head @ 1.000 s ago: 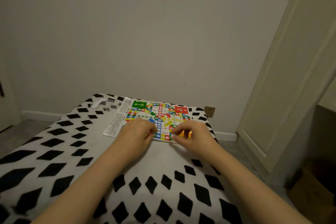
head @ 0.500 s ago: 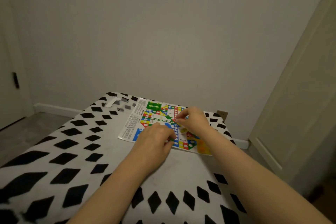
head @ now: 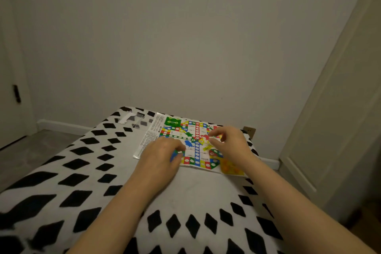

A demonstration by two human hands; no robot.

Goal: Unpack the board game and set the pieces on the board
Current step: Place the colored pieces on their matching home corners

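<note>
A colourful paper game board [head: 192,130] lies flat at the far end of the patterned surface, with a printed rules strip [head: 151,134] along its left side. My left hand [head: 162,155] rests curled over the board's near blue corner, and whatever is under its fingers is hidden. My right hand [head: 232,144] hovers over the red area on the right side, thumb and forefinger close together. I cannot tell if a piece is between them. A few yellow pieces [head: 228,167] sit on the near right yellow corner.
The board lies on a black-and-white diamond-patterned cover [head: 86,171]. Clear plastic packaging [head: 132,119] lies at the far left corner. A wall stands just behind, with a socket [head: 249,131] low on it. A pale door [head: 340,109] is on the right.
My right hand has gone from the board's near edge up to the red area. My left hand stays at the blue corner. The camera has turned slightly left.
</note>
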